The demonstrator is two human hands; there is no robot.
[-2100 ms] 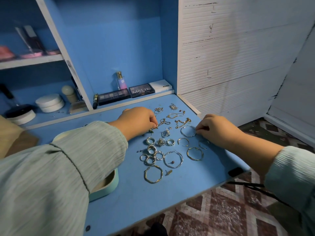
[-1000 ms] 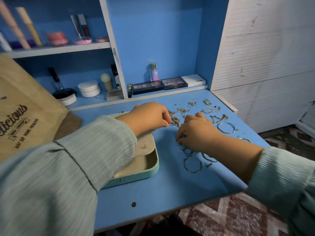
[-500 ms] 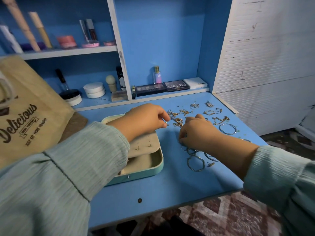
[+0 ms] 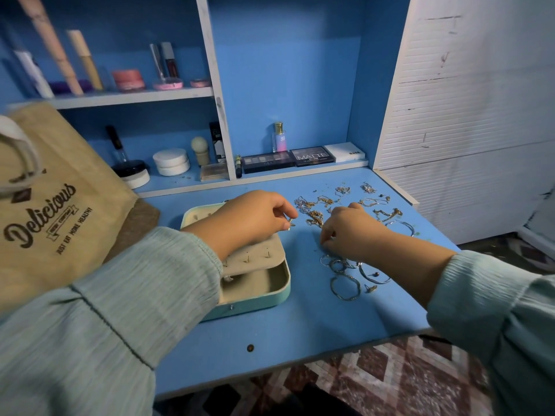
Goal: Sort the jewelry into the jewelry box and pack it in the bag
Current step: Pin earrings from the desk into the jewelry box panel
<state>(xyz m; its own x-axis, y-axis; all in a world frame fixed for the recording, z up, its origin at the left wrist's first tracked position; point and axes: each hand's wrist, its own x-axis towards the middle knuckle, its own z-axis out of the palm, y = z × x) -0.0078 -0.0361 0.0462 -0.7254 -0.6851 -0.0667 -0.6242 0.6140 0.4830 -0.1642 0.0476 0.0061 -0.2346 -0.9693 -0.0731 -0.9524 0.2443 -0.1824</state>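
The left hand (image 4: 252,219) pinched one small gold earring (image 4: 290,222) between thumb and forefinger, held just above the blue desk (image 4: 300,325) at the far right corner of the jewelry box (image 4: 255,295). The right hand (image 4: 351,232), just right of that pinch, had its fingers curled down into the loose jewelry; whether they had closed on a piece could not be determined. The box lay open directly below and behind the pinch, its beige panel (image 4: 255,253) carrying at least three small studs. Risk, as judged: the earring was tiny and held only at the fingertips — a slip on the way to the panel would likely drop it onto the desk or among the chains (image 4: 315,216) immediately right of the pinch, where it could snag. The right forearm also lay over the hoops (image 4: 345,283) and could sweep them off the near edge. Count: one box, one bag (image 4: 54,205) well left of the pinch, roughly five hoops or rings visible, several tangled chains — exact number unclear.
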